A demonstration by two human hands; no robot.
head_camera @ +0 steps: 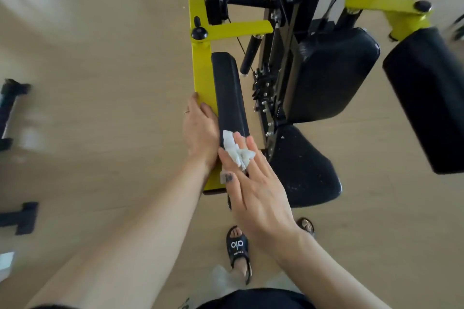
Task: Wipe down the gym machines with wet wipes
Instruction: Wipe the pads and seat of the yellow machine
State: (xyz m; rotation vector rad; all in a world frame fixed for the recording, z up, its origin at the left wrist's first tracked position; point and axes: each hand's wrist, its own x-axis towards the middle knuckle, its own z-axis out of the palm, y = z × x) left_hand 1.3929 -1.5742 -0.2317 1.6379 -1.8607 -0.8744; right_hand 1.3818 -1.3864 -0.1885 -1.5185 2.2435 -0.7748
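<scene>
A yellow-framed gym machine (200, 65) with black pads stands in front of me. Its long narrow black arm pad (229, 90) runs away from me beside the yellow bar. My right hand (258, 183) lies on the near end of that pad with straight fingers, pressing a crumpled white wet wipe (233, 150) that pokes out between them. My left hand (200, 130) rests flat against the left side of the pad and the yellow bar, fingers straight.
To the right are a black back pad (334, 75), a black seat (303, 165) with dusty specks and another black pad (426, 98). Dark dumbbells (12, 105) lie on the light wood floor at the left. My sandalled feet (237, 246) stand below.
</scene>
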